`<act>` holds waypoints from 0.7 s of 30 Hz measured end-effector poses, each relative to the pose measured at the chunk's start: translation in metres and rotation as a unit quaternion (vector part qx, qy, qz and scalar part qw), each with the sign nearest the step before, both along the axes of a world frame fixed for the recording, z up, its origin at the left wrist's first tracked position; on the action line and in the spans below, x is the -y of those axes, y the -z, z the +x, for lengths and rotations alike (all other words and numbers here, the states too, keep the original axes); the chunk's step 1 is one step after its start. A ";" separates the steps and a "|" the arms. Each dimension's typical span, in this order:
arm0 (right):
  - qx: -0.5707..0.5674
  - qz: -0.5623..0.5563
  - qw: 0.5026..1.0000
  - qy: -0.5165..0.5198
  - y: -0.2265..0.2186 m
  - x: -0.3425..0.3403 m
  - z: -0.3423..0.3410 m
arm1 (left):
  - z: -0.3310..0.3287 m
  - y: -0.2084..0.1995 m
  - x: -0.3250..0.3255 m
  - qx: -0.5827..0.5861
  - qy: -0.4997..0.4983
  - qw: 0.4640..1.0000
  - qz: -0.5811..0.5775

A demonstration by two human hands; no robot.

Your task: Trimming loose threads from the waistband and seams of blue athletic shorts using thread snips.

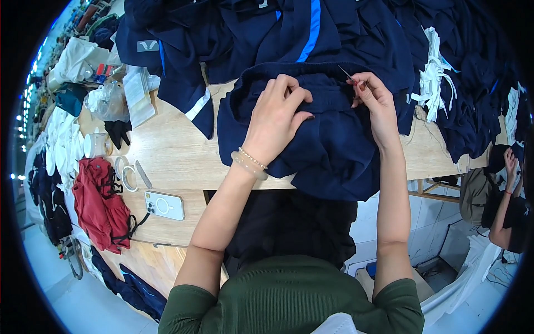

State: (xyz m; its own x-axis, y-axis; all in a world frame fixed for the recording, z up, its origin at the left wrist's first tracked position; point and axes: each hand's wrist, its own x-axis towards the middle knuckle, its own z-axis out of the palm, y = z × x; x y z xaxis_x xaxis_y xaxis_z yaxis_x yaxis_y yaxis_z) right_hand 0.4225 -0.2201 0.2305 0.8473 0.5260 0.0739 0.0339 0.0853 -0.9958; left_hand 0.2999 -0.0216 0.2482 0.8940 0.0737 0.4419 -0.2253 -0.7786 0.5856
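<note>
A navy garment [334, 131] with a gathered waistband lies over the near table edge, its opening facing up and its lower part hanging down. My left hand [278, 114] is on the waistband's left part, fingers curled into the cloth and thumb bent toward them. At the waistband's right side, my right hand [377, 103] pinches a thin pointed metal tool [344, 71] with a reddish part near the fingers. The tool's tip points up and left; its handle is mostly hidden in the fingers, so its exact kind does not show.
More navy garments [233, 33] with blue stripes pile up behind. White strips [434, 78] lie on the pile at right. To the left are a phone [164, 205], tape rolls [129, 178], a red bag [100, 203] and a plastic bag [108, 102]. Another person's arm [507, 195] shows far right.
</note>
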 end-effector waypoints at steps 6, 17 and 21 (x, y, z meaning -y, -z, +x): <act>-0.001 -0.001 1.000 -0.010 -0.001 0.002 0.000 | 0.005 -0.008 -0.008 -0.050 0.049 0.997 -0.045; 0.048 -0.027 0.998 0.015 -0.021 -0.006 -0.014 | 0.015 -0.016 -0.009 -0.051 0.056 0.995 -0.059; 0.202 -0.132 0.970 0.037 -0.039 -0.003 -0.020 | 0.017 -0.016 -0.010 -0.063 0.047 0.994 -0.074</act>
State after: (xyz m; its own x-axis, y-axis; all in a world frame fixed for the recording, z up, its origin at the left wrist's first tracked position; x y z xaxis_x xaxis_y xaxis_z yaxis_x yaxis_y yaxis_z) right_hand 0.4022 -0.2173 0.2692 0.8134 0.5099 0.2799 0.4227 -0.1876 -0.8866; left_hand 0.3169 -0.0117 0.2645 0.9473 0.0439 0.3172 -0.2106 -0.6609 0.7203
